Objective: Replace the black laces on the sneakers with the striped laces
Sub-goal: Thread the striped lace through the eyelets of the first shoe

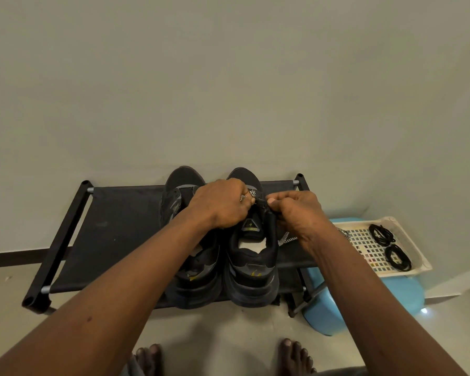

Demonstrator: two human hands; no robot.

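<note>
1. Toes (296, 354) of two bare feet sit at 6 o'clock, on the floor just short of the rack.
2. Both forearms reach from 7 and 5 o'clock toward 12 and meet over the right sneaker (251, 278).
3. This sneaker stands on the rack (114, 240) with its heel nearest and its toe at the wall. Its long axis runs 6 to 12 o'clock. The left sneaker (196, 278) stands touching it at 9 o'clock and points the same way.
4. The left hand (223, 204) is curled over the eyelet rows, with the striped lace (286, 238) crossing one finger.
5. The right hand (296, 213) pinches what looks like the lace tip at an upper eyelet on the 3 o'clock side. A loose length trails out under the wrist toward 4 o'clock.
6. Striped crossings show beyond the knuckles toward the toe, so I judge this shoe laced most of the way up, with the top eyelets and tying left.
7. The left sneaker's eyelets are hidden by the arm, so I cannot tell whether it is laced.
8. At 3 o'clock of the rack a tray (421, 263) rests on a blue stool (364, 308). Two coiled black laces (381, 234) lie in it, so removal looks done for both shoes.
9. Farthest off, at 12 o'clock, is the wall (228, 77).
</note>
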